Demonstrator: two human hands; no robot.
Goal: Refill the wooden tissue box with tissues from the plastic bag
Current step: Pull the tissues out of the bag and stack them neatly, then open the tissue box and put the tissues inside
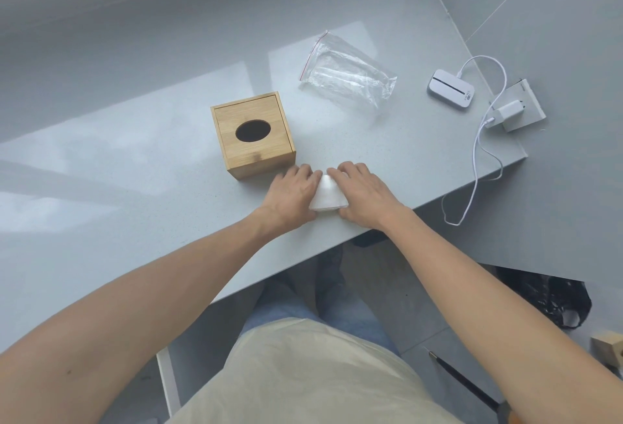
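Observation:
A white stack of tissues lies on the grey table near its front edge. My left hand presses against its left side and my right hand against its right side, fingers curled over the far end. The wooden tissue box stands upright just behind my left hand, its lid shut and its oval hole dark. The clear plastic bag with a red zip strip lies flat and looks empty, farther back to the right.
A small white device and a white charger on a socket block sit at the table's right end, their cable hanging over the edge. A black bag lies on the floor at the right.

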